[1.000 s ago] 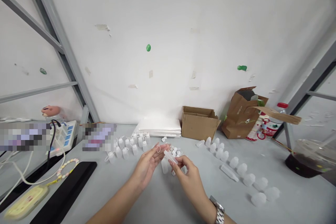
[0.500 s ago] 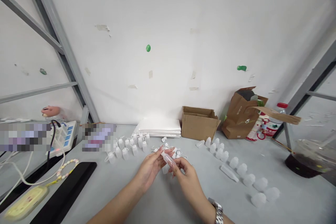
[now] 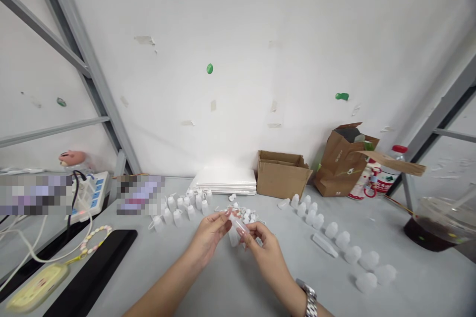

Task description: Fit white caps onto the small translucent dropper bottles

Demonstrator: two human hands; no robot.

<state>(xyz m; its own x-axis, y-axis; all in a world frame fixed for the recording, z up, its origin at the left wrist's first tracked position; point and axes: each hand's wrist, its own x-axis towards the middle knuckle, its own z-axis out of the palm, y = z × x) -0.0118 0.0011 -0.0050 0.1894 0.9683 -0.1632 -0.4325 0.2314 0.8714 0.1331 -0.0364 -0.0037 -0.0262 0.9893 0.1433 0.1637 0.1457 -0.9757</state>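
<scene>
A worker's left hand (image 3: 211, 237) pinches the upper end of a small translucent bottle (image 3: 240, 224) while the right hand (image 3: 268, 251), below a metal-banded watch (image 3: 311, 302), closes its fingers on the lower part, the bottle tilted above a pile of small white caps (image 3: 248, 216) on a gray worktop (image 3: 223, 290). White-topped bottles (image 3: 177, 218) stand to the left; a line of cloudy bottles (image 3: 331, 230) runs down the right, near a cardboard box (image 3: 281, 178) and a brown paper bag (image 3: 336, 168)
</scene>
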